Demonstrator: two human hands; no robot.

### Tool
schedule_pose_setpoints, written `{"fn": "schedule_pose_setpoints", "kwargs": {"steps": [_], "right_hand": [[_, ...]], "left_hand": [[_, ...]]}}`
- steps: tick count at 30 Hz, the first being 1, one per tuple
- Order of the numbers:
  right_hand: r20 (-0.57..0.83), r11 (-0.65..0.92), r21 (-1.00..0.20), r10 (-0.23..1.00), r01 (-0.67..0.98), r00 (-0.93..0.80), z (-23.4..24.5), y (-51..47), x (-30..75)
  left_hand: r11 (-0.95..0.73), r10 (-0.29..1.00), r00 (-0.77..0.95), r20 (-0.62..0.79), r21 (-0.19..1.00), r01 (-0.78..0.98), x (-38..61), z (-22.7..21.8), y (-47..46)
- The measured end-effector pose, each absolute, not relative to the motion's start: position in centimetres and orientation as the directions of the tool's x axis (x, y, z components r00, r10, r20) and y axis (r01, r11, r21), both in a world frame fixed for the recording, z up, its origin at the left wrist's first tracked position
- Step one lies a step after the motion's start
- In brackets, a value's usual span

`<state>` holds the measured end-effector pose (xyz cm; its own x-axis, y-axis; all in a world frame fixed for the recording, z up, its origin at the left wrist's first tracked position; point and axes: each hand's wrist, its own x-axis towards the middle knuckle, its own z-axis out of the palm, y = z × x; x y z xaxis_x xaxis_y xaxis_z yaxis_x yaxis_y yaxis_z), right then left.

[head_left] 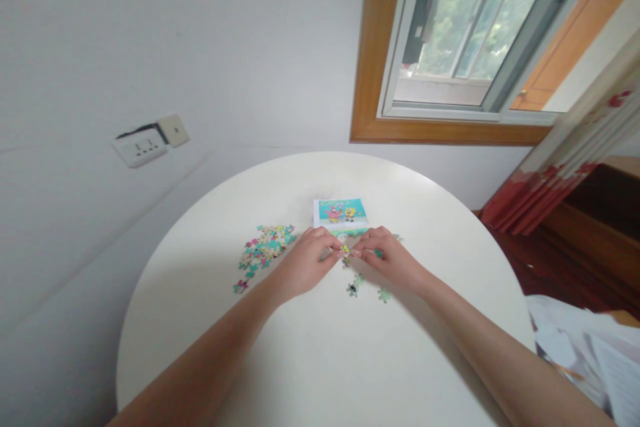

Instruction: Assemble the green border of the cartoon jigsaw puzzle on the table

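Note:
Between the fingertips of both hands is a small yellowish jigsaw puzzle piece. My left hand pinches it from the left, and my right hand pinches it from the right. Just beyond my fingers lies a green strip of joined puzzle, partly covered by the hands. Behind that is a picture card with a pink and a yellow cartoon figure on teal. Loose pieces lie on the near side of my hands, and a pale green piece sits right of them.
A heap of mixed puzzle pieces spreads left of my left hand. Everything rests on a round white table set against the wall. A wall socket is at left, a window at upper right, and papers lie beyond the right edge.

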<state>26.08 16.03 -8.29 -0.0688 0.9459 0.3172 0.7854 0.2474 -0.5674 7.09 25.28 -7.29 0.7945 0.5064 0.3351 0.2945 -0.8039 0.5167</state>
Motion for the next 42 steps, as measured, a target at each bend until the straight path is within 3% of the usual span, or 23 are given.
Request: {"fn": "schedule_pose_setpoints", "kwargs": {"steps": [8,12,17,27,32,37,42], "right_hand": [[0.254,0.120,-0.421,0.967,0.899,-0.010,-8.3,15.6,26.4],[0.218,0.135,-0.347,0.974,0.928,-0.061,-8.2,15.3,25.4],[0.209,0.116,-0.333,0.977,0.936,-0.047,-8.8,15.7,24.6],[0.178,0.082,-0.507,0.984,0.858,0.010,-8.4,15.9,23.8],[0.221,0.112,-0.670,0.974,0.734,0.054,-8.1,16.1,24.5],[0.136,0.062,-0.863,0.984,0.501,0.112,-7.5,16.1,25.8],[0.084,0.044,-0.917,0.993,0.397,0.084,-7.3,15.9,26.1]], "left_hand": [[-0.830,0.514,0.788,0.340,0.430,0.356,6.8,-7.6,25.8],[-0.841,0.520,0.792,0.321,0.358,0.407,6.8,-7.7,26.0],[-0.841,0.519,0.800,0.299,0.343,0.418,6.7,-7.6,26.1],[-0.840,0.518,0.806,0.287,0.348,0.416,6.8,-7.7,26.1],[-0.843,0.514,0.805,0.297,0.347,0.410,6.8,-7.8,26.1],[-0.787,0.535,0.787,0.307,0.519,0.332,7.4,-7.3,25.3],[-0.732,0.540,0.773,0.334,0.639,0.235,8.1,-7.0,24.1]]}}
